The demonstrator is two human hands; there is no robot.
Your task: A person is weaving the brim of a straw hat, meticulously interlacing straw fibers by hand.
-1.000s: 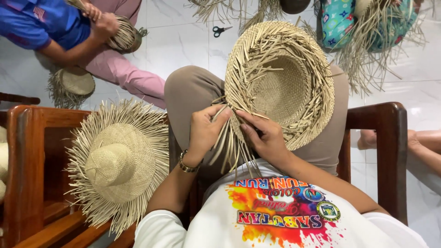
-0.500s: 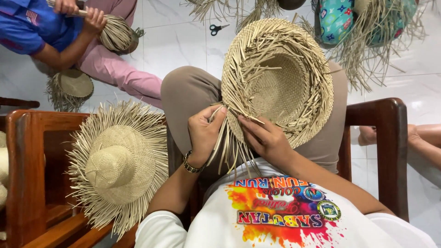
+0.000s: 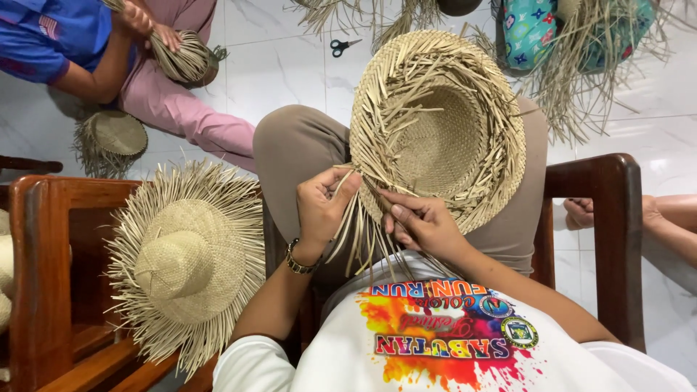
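A half-woven straw hat [image 3: 438, 129] rests upside down on my lap, its hollow crown facing me and loose straw strips hanging from the near rim. My left hand [image 3: 321, 207], with a bracelet at the wrist, pinches several of those loose strips at the rim's lower left. My right hand [image 3: 422, 223] grips the near edge of the brim just beside it, fingers pressed on the weave. Both hands are close together, almost touching.
A finished fringed straw hat [image 3: 185, 258] lies on the wooden chair [image 3: 33, 268] at my left. A seated person in a blue top and pink trousers [image 3: 181, 109] holds another hat at upper left. Scissors [image 3: 340, 47] lie on the white tiled floor. Someone's foot [image 3: 581, 212] shows at right.
My left hand has shifted slightly along the rim and my fingers have worked the strips. The person at upper left has moved their hat a little to the right.
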